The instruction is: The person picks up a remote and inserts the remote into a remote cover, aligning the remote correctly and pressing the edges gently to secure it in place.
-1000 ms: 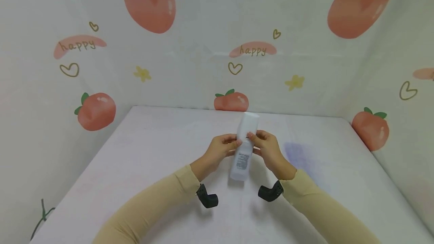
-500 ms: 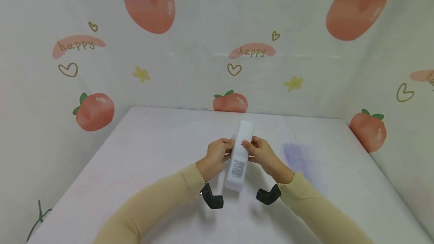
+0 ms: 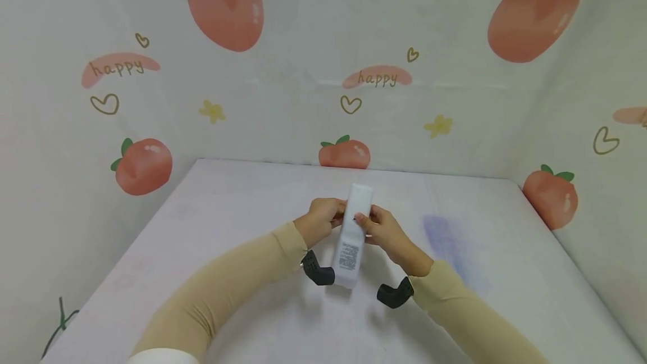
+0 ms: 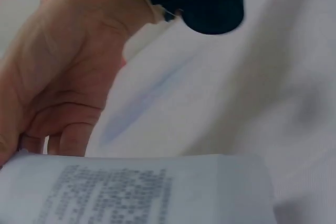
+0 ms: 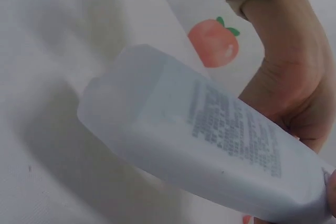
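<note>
A white plastic bottle (image 3: 352,240) with small grey print on its lower part tilts above the table in the head view. My right hand (image 3: 386,232) holds its right side, thumb across the front, the other fingers mostly behind. At the left edge my left hand (image 3: 322,219) grips the bottle higher up, its fingertips partly hidden. Close up in the left wrist view, the printed face of the bottle (image 4: 194,187) fills the bottom, with the right hand (image 4: 73,61) behind it. The right wrist view shows the bottle (image 5: 173,135) slanting in front of the left hand (image 5: 294,72).
The table (image 3: 242,201) has a pale cover with a purple smudge (image 3: 447,243) at the right. Fruit-printed cloth (image 3: 283,44) hangs behind it and along the sides. Black wrist cameras (image 3: 318,269) sit close under the bottle's sides. A dark green cord (image 3: 62,319) hangs at the lower left.
Both hands have brought the bottle down and slightly left, nearer the body. My left hand has shifted at the bottle's edge, its thumb no longer on the front. The right thumb stays on the front.
</note>
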Demonstrator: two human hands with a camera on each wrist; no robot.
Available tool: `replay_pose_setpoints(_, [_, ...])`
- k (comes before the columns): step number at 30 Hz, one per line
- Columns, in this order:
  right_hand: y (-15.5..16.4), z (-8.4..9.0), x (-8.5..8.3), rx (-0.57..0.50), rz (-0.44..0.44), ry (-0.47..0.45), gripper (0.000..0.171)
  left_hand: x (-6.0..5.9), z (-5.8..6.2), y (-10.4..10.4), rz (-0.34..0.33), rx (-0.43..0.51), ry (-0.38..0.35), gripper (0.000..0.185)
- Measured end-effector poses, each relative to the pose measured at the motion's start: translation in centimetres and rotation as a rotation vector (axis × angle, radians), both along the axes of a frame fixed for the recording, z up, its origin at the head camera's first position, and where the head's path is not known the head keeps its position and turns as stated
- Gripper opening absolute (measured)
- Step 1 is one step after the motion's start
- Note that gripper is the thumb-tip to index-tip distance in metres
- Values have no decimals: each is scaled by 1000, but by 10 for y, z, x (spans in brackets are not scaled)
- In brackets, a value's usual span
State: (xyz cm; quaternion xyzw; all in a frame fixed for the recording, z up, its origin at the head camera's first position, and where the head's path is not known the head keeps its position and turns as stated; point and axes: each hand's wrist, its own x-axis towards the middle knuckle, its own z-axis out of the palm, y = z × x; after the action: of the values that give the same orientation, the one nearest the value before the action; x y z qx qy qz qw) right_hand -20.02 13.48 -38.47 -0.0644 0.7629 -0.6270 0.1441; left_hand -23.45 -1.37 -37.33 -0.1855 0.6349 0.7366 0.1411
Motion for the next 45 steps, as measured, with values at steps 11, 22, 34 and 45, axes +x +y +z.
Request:
replay_pose_setpoints(11, [5, 10, -13, -29, -87, -11, 49, 16, -10, -5, -193, -58, 202, 41])
replay_pose_setpoints(22, [2, 13, -16, -189, -100, -60, 49, 20, -16, -14, -178, -193, 365, 39])
replay_pose_setpoints(34, [-6, 0, -9, -371, -226, -119, 38, 11, -8, -16, -111, -9, 253, 40])
replay_pose_setpoints(45, [-17, -6, -4, -442, -509, -126, 7, 11, -14, -13, -223, -138, 326, 47])
